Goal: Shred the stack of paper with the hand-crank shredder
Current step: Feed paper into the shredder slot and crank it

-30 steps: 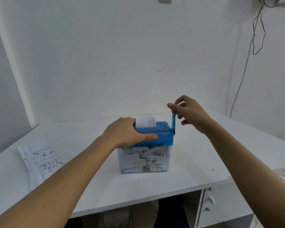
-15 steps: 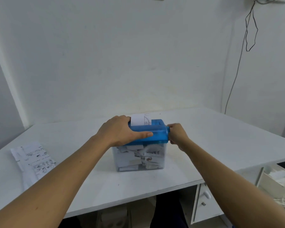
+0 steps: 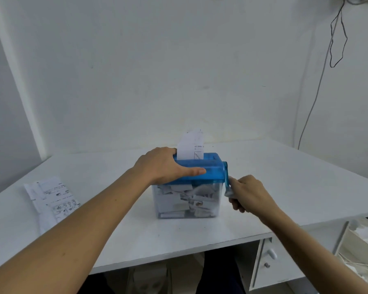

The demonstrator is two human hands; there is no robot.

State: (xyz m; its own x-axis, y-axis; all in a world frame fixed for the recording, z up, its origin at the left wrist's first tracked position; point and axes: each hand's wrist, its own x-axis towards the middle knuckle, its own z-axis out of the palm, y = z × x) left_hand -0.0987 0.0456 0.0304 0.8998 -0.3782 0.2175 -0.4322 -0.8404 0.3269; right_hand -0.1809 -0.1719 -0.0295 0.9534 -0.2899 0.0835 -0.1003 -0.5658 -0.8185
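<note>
Shredder (image 3: 212, 172) stands on the table (image 3: 295, 187), under the left hand (image 3: 166, 166) and just left of the right hand (image 3: 248, 192). The left hand clamps the left end of its blue top, with the thumb laid along the front face and the fingers over the back edge. Just beyond those fingers a sheet (image 3: 190, 145) stands upright in the slot, with print along its right side. The right hand is closed round the lower end of the crank (image 3: 226, 176), which hangs down from the right end of the top; the knob is mostly hidden in the fingers. Below the left palm the clear bin (image 3: 187, 202) is packed with scraps. The stack (image 3: 51, 198) lies flat well out to the left of the left forearm, apart from the shredder. Below the right wrist, under the table edge, are drawers (image 3: 265, 264).
</note>
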